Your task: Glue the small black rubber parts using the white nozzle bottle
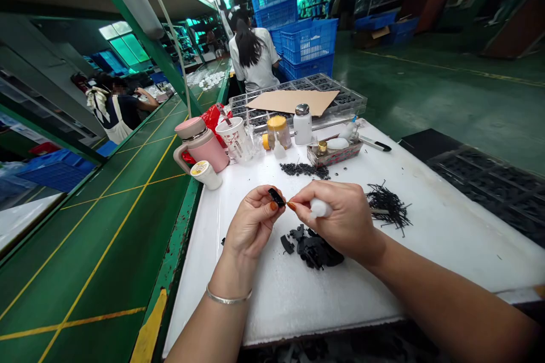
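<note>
Left hand [253,221]: closed, with thumb and fingers pinching a small flat black piece [276,197]; a silver bangle [229,297] is worn on the wrist.

Right hand [336,218]: curled firmly around a white rounded handle [320,208], with a thin stem extended to the right; its fingertips [291,205] are held just beside the black piece.

Black piece: held up between the hands, above the white tabletop [447,249].

Under the hands: a loose heap of black pieces [315,249] is piled on the tabletop.

To the right: a tangled pile of thin black strands [387,207] is laid just beyond the stem.

Ahead: a scatter of black granules [304,169] is spread before a small tray of bottles [334,153].

Containers: a pink tumbler [202,144], a paper cup [232,136], an amber jar with a yellow lid [279,130] and a white pump bottle [302,125] are stood along the far edge.

Beyond: a cardboard sheet [292,101] is laid over a clear tray of dark parts [344,99], and blue crates [306,48] are stacked behind it.

Co-workers: one person in a white shirt [255,51] is seen from behind, and another person [119,108] is seated at the green workbench [114,249] to the left.
</note>
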The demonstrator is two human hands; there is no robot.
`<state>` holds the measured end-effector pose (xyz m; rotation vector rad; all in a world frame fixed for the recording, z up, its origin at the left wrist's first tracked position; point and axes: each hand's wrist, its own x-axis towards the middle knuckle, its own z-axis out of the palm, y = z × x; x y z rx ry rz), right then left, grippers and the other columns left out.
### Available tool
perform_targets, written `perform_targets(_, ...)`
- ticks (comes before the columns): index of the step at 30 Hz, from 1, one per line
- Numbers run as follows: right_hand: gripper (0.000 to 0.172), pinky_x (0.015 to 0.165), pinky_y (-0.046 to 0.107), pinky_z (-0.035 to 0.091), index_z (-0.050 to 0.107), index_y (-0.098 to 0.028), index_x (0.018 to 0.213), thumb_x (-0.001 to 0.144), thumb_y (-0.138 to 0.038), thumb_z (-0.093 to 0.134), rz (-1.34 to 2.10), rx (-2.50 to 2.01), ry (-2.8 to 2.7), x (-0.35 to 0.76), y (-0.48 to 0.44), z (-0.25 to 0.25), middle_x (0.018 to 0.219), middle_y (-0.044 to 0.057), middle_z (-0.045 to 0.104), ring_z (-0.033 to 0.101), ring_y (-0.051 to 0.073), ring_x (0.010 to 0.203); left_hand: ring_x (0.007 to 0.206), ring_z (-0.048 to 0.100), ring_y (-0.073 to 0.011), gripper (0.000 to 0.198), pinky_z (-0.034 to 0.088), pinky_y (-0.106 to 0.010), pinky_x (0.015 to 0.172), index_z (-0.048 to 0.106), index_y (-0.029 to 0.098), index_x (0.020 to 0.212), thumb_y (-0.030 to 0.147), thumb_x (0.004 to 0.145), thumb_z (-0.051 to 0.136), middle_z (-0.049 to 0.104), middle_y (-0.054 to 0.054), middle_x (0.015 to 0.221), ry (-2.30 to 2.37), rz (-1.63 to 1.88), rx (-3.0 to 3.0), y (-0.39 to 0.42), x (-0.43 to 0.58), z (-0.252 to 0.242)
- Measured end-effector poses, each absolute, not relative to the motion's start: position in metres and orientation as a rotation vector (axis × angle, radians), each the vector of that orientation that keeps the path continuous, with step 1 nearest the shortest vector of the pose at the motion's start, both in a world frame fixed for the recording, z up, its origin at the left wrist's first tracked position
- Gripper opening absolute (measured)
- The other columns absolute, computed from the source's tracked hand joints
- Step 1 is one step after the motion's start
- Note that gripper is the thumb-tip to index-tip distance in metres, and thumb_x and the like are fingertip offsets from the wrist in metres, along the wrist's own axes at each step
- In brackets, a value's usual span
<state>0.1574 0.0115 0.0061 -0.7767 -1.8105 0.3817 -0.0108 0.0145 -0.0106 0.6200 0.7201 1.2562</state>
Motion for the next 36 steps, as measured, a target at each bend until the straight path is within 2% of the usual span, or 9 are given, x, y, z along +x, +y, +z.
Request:
perform_targets(10, 0.009, 0.061, 0.026, 0.041, 0.063, -0.013, 0.072, 0.072, -0.005, 0.061, 0.155, -0.747, -1.983, 0.157, 0.016, -0.003, 0.065, 0.002, 0.064, 0.057, 0.013, 0.059, 0.066, 0.065, -0.0095, 0.023, 0.053, -0.017, 0.063, 0.074, 0.017, 0.077, 0.01, 0.057, 0.083, 0.072, -0.001, 0.073, 0.891, 1.341, 0.903, 0.013, -0.009, -0.012)
perform_targets(16, 0.01, 0.061, 0.026, 0.04, 0.062, -0.013, 0.072, 0.074, -0.006, 0.056, 0.131, -0.746, -2.02, 0.156, 0.018, -0.005, 0.065, 0.003, 0.064, 0.057, 0.014, 0.06, 0.064, 0.066, -0.0113, 0.022, 0.053, -0.02, 0.064, 0.074, 0.017, 0.076, 0.011, 0.057, 0.083, 0.072, -0.002, 0.072, 0.967, 1.326, 0.951, 0.014, -0.011, -0.013)
perform_targets(22, 0.013, 0.062, 0.029, 0.038, 0.063, -0.014, 0.07, 0.077, -0.008, 0.054, -0.023, -0.74, -2.132, 0.158, 0.02, -0.007, 0.064, 0.005, 0.062, 0.056, 0.017, 0.062, 0.07, 0.067, -0.0142, 0.02, 0.054, -0.024, 0.068, 0.075, 0.016, 0.08, 0.014, 0.061, 0.081, 0.074, -0.005, 0.079, 1.046, 1.38, 1.094, 0.011, -0.011, -0.015)
perform_targets(25, 0.012, 0.061, 0.026, 0.04, 0.066, -0.015, 0.073, 0.08, -0.012, 0.057, 0.295, -0.784, -2.002, 0.158, 0.023, -0.007, 0.068, 0.004, 0.066, 0.058, 0.015, 0.063, 0.07, 0.067, -0.0144, 0.02, 0.054, -0.025, 0.068, 0.076, 0.017, 0.081, 0.014, 0.062, 0.08, 0.074, -0.004, 0.079, 1.082, 1.416, 1.15, 0.008, -0.009, -0.015)
perform_targets(29, 0.016, 0.057, 0.023, 0.041, 0.068, -0.015, 0.07, 0.079, -0.028, 0.068, 0.857, -0.931, -1.683, 0.155, 0.028, -0.006, 0.065, 0.001, 0.066, 0.057, 0.012, 0.061, 0.081, 0.067, -0.016, 0.014, 0.054, -0.025, 0.072, 0.076, 0.019, 0.081, 0.015, 0.067, 0.077, 0.074, -0.004, 0.086, 1.16, 1.561, 1.315, 0.005, -0.005, -0.012)
perform_targets(33, 0.024, 0.057, 0.024, 0.042, 0.066, -0.014, 0.065, 0.07, -0.035, 0.076, 1.026, -0.915, -1.558, 0.153, 0.031, -0.006, 0.063, 0.001, 0.065, 0.055, 0.013, 0.06, 0.08, 0.067, -0.0171, 0.013, 0.055, -0.026, 0.072, 0.076, 0.018, 0.08, 0.015, 0.068, 0.076, 0.074, -0.004, 0.085, 1.161, 1.567, 1.318, 0.004, -0.004, -0.009)
perform_targets(36, 0.022, 0.057, 0.025, 0.041, 0.066, -0.015, 0.064, 0.071, -0.034, 0.076, 1.037, -0.898, -1.566, 0.153, 0.031, -0.006, 0.063, 0.001, 0.065, 0.054, 0.012, 0.06, 0.077, 0.067, -0.017, 0.014, 0.055, -0.027, 0.072, 0.076, 0.018, 0.081, 0.015, 0.067, 0.076, 0.074, -0.004, 0.082, 1.174, 1.526, 1.307, 0.003, -0.006, -0.006)
